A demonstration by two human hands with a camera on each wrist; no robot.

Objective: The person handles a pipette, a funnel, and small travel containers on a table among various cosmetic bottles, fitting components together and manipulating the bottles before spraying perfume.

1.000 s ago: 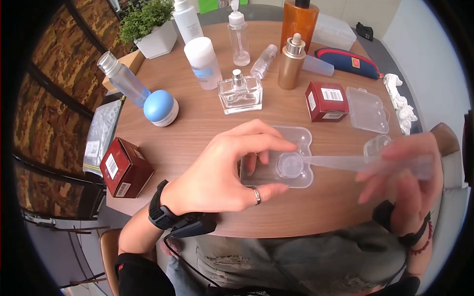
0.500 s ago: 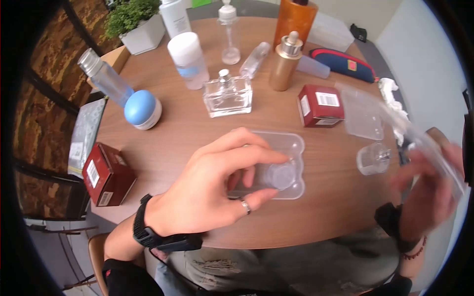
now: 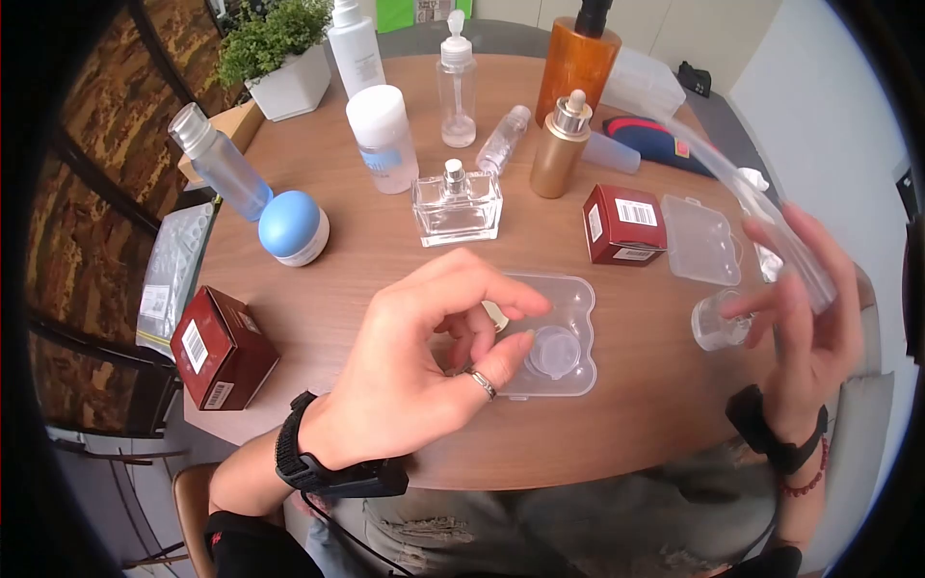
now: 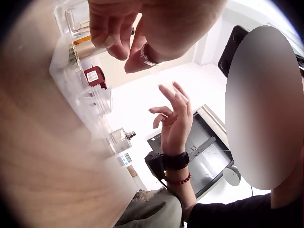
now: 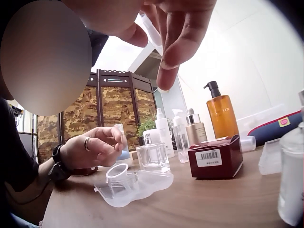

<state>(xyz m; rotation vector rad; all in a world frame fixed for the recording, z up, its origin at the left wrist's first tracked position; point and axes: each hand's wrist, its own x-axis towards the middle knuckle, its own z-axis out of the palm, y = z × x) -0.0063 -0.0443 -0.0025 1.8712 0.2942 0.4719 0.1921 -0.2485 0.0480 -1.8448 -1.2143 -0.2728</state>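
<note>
My right hand (image 3: 809,323), raised at the table's right side, holds a long translucent plastic pipette (image 3: 763,204) between its fingers, its thin end pointing away up and left. My left hand (image 3: 414,361) hovers over the left part of a clear plastic case (image 3: 576,383), fingers loosely curled, thumb and index apart. At its fingertips, inside the case, stands a small clear round jar (image 3: 555,353). The right wrist view shows the jar's rim (image 5: 117,170) facing up. A small pale thing (image 3: 496,316) shows just behind the left fingers.
Behind the case stand a clear perfume bottle (image 3: 458,214), a gold dropper bottle (image 3: 559,159) and an amber pump bottle (image 3: 576,67). Red boxes (image 3: 624,226) lie on both sides. A small clear container (image 3: 715,323) sits near my right hand. A blue-lidded jar (image 3: 292,226) is at left.
The pipette has swung away from the jar, off to the right and up, with my right hand. My left hand stays by the case, its thumb and index slightly closer together.
</note>
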